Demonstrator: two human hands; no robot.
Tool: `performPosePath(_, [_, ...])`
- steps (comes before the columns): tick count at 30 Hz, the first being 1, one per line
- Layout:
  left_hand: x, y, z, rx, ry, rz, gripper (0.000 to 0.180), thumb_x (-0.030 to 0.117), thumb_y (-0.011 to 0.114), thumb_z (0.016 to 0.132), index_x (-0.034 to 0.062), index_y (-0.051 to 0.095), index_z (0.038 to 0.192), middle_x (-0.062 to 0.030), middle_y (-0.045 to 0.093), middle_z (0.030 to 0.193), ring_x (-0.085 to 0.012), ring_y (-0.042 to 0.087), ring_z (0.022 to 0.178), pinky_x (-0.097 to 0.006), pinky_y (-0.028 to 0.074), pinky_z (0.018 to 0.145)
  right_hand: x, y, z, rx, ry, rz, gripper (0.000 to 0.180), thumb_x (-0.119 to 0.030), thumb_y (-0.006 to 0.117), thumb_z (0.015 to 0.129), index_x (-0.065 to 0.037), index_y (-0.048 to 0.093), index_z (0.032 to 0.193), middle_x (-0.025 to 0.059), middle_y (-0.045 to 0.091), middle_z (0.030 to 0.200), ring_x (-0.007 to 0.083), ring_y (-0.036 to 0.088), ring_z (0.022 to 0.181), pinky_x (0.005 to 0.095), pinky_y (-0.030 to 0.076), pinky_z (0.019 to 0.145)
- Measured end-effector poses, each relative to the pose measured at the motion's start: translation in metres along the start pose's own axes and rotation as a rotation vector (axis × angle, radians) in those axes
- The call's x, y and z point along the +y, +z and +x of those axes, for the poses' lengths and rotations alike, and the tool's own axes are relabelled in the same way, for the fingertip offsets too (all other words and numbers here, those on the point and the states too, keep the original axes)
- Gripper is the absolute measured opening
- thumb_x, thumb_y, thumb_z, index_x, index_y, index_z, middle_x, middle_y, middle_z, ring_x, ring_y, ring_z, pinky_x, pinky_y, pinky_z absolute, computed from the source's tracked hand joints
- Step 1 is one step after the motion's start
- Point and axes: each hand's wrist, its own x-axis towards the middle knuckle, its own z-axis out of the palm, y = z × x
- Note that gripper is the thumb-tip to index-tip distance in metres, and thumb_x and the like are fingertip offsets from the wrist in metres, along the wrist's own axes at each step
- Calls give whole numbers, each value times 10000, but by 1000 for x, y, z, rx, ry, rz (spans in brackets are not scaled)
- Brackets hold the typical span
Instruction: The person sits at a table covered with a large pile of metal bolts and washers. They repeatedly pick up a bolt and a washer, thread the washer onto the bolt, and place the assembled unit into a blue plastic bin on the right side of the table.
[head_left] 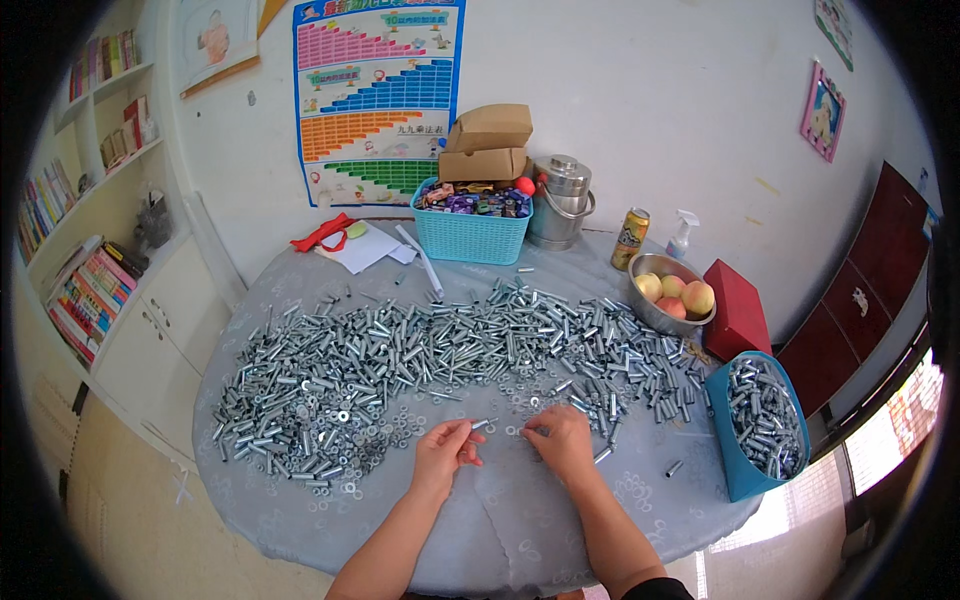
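My left hand (445, 458) is closed, pinching a short silver bolt (479, 425) between thumb and fingertips; the bolt points to the right. Beside it, my right hand (562, 440) has its fingertips pressed together low over the tablecloth. Small washers lie by those fingertips, and what they hold, if anything, is too small to make out. Beyond both hands spreads a wide heap of silver metal sleeves and bolts (430, 345). Many loose flat washers (343, 417) lie at its front left.
A blue bin (716, 425) full of metal sleeves stands at the right table edge. Near it are a red box (735, 310), a steel bowl (650, 310) of peaches, a can (630, 240) and a spray bottle (682, 235). Behind the heap stand a turquoise basket (470, 238) and metal pot (560, 215).
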Motion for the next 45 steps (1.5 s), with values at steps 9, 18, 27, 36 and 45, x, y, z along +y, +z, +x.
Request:
performPosePath(9, [5,-3,1,-21,-2,24,188,138,536,889,-14,564,995,-129,625,833,-109,532,578,-291,501,534,-9,3,3,31,-21,-56,144,-207,701,669,-87,683,748,69,623,711,261,572,712,378,430,662])
performPosePath(18, [-1,-3,2,-19,-34,5,186,149,550,882,-5,571,984,-126,628,832,-109,535,581,-286,494,534,-14,-1,3,52,45,136,125,-144,692,702,-65,682,798,82,641,777,224,592,751,315,448,683])
performPosePath(27, [-2,1,-2,-43,-120,-28,187,158,551,882,-12,567,958,-143,630,850,-118,539,580,-281,488,534,-32,2,-1,-80,148,664,174,-121,674,780,-41,663,934,47,640,847,114,561,763,244,443,683])
performPosePath(36, [-6,-8,2,-108,-179,-229,200,165,559,879,-15,572,965,-135,631,843,-101,540,570,-264,500,542,-36,14,-2,-131,351,1066,186,-99,660,793,-49,653,972,22,633,874,78,543,779,221,432,694])
performPosePath(45, [-1,-1,-2,8,-90,-103,190,171,559,877,-10,578,932,-106,638,823,-80,524,541,-255,500,520,-39,9,7,-183,204,619,222,-150,662,798,-61,646,1001,33,629,855,99,569,753,235,448,670])
